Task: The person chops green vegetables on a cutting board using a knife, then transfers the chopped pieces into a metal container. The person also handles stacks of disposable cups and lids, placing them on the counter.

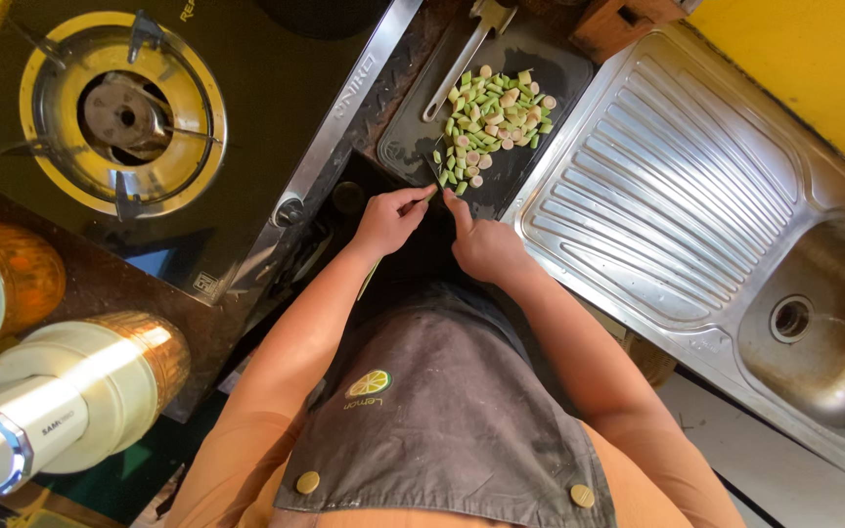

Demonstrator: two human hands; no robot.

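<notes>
You look to be mid-cut, slicing a thin green stalk [429, 198] at the six o'clock edge of the dark rectangular cutting board [408, 137]. Your left hand [388, 220] pinches the stalk; your right hand [486, 246] is clenched, its tool hidden. The heap of cut green pieces [493, 117] lies at twelve o'clock. Next slice needs steady fingertips.

Both hands — left hand [388, 217], right hand [484, 244] — meeting at dark cutting board [413, 147], chopped green stalk pieces [491, 117] piled beyond
</notes>
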